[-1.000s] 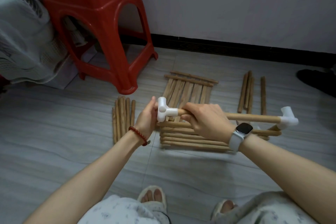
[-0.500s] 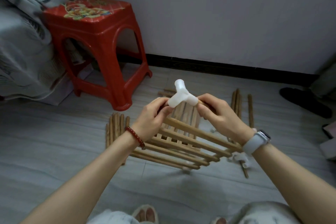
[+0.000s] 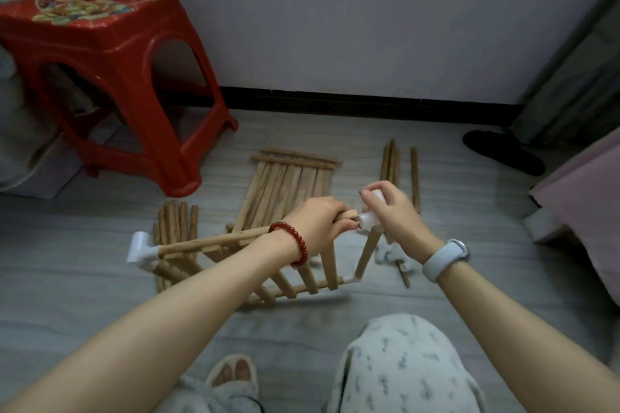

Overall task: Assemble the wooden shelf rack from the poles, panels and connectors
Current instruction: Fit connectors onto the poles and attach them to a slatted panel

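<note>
A half-built rack frame is held tilted above the floor. My left hand (image 3: 320, 220) grips the end of a wooden pole (image 3: 214, 241) that runs left to a white corner connector (image 3: 139, 249). My right hand (image 3: 391, 211) holds another white connector (image 3: 370, 216) at that pole's right end; a second pole (image 3: 367, 251) drops from it. A slatted wooden panel (image 3: 302, 278) hangs within the frame. Another slatted panel (image 3: 288, 183) lies flat on the floor behind.
A red plastic stool (image 3: 110, 77) stands at the back left. Loose poles lie in a bundle at left (image 3: 176, 221) and at right (image 3: 391, 161). Spare white connectors (image 3: 391, 253) sit on the floor under my right wrist. A dark slipper (image 3: 503, 156) lies far right.
The frame has been turned round: the pole now runs out to the left with a corner connector at its far end. My hands shifted to the right-hand joint, the left onto the pole.
</note>
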